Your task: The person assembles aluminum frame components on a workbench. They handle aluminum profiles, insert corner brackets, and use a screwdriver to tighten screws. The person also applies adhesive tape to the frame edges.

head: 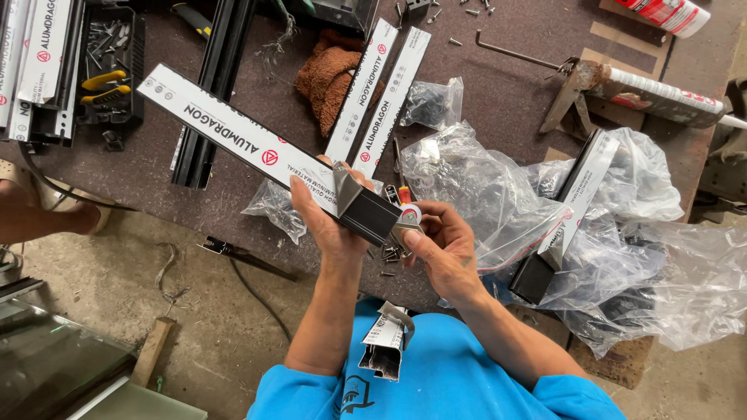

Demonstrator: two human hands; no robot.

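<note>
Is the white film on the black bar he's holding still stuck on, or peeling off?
Partly peeling. On the black bar in the left hand, the white film lies flat along most of it, but curls up near the cut end.

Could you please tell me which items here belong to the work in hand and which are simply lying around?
In hand:
- black aluminium profile, held by the left hand
- small metal fitting, pressed to its end by the right hand

Lying about:
- sealant gun
- brown rag
- clear plastic bags
- yellow-handled pliers
- loose screws
</note>
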